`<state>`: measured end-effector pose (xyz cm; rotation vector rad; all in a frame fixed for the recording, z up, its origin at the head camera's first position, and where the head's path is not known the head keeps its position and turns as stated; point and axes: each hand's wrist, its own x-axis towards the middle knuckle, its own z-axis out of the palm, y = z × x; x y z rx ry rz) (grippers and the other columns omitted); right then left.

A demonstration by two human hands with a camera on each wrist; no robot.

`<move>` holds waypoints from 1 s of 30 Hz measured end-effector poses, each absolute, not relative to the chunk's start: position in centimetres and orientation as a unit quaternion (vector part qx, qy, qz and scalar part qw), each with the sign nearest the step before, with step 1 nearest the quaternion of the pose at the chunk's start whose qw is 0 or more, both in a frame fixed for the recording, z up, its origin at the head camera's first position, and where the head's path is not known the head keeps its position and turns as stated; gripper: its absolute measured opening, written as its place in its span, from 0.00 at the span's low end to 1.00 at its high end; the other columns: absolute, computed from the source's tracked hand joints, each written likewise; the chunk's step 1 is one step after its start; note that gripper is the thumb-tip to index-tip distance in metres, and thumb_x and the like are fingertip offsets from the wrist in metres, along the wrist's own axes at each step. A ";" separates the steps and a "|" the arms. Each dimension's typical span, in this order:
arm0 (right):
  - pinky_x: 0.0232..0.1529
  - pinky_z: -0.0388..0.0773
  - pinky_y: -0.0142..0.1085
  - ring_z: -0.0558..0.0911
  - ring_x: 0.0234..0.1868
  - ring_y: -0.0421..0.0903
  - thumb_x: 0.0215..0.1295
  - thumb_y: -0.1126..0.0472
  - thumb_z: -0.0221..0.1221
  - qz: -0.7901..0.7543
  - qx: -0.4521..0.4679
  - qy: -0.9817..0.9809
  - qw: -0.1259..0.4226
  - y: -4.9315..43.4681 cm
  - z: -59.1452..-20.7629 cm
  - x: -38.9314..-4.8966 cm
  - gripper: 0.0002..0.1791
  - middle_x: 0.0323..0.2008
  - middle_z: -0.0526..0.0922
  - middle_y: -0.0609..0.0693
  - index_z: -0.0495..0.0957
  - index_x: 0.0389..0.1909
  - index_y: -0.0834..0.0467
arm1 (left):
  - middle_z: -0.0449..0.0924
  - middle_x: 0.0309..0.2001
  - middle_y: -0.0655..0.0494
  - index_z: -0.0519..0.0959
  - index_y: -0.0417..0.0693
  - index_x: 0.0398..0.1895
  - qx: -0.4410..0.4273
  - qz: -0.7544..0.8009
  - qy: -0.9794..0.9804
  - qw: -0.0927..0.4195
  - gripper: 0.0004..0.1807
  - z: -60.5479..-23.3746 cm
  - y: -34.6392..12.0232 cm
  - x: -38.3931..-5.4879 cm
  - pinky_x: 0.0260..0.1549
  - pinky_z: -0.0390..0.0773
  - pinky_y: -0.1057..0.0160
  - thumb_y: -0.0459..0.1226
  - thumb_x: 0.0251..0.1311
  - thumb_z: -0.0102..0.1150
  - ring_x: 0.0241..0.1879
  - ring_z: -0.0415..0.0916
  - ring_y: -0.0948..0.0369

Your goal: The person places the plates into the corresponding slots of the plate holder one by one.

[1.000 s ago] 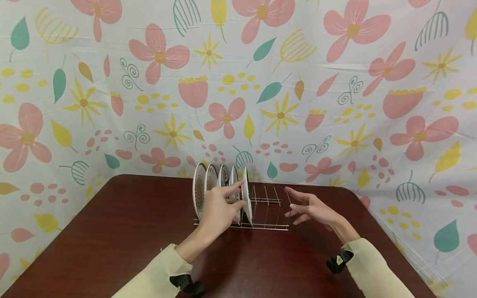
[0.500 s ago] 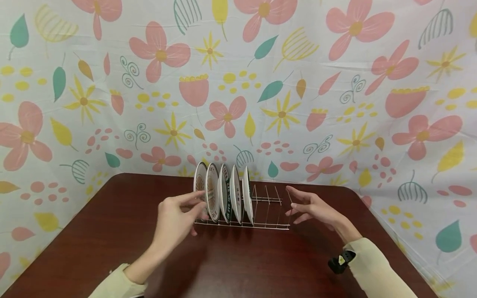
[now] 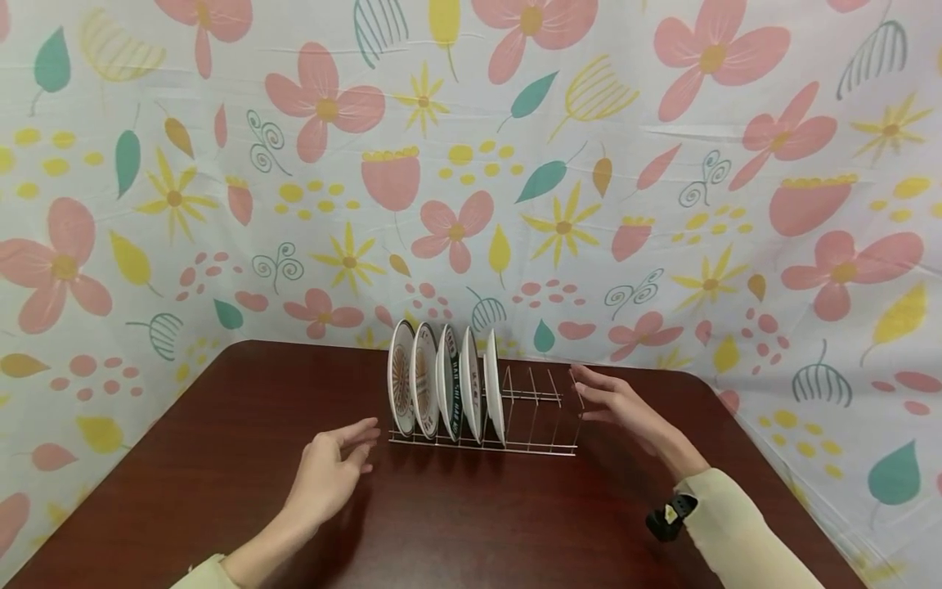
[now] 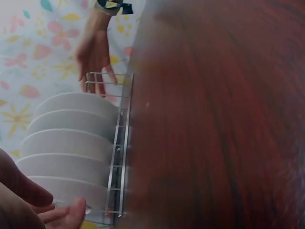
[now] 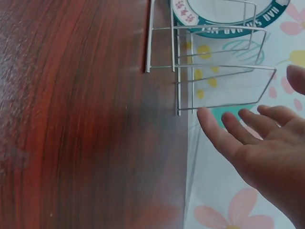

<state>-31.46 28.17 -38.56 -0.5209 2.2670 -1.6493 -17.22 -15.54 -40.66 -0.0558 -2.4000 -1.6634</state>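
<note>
Flowered cloth [image 3: 662, 204] is hanging behind a dark red-brown bench [image 3: 221, 474], where a white wire rack [image 3: 540, 425] is standing near the far edge. Five plates [image 3: 445, 380] are standing upright on edge in the rack's left slots, packed one behind another, while the slots on the right half are holding nothing. The left hand [image 3: 327, 470] is hovering low over the bench just left of the rack's near corner, its fingers [image 3: 361, 432] loosely spread and gripping nothing, apart from the plates. The right hand [image 3: 618, 405] is hanging at the rack's right end, fingers [image 5: 224, 131] straight and spread, holding nothing; whether the fingertips are touching the outermost wire cannot be told.
</note>
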 end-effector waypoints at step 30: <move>0.71 0.65 0.64 0.47 0.81 0.67 0.86 0.57 0.44 -0.561 -0.177 0.793 0.158 27.0 -37.8 -29.5 0.35 0.84 0.41 0.64 0.44 0.85 0.64 | 0.65 0.71 0.25 0.56 0.18 0.76 -0.028 -0.636 -0.771 -0.022 0.33 -42.4 -15.2 -21.1 0.69 0.65 0.36 0.16 0.66 0.44 0.72 0.63 0.33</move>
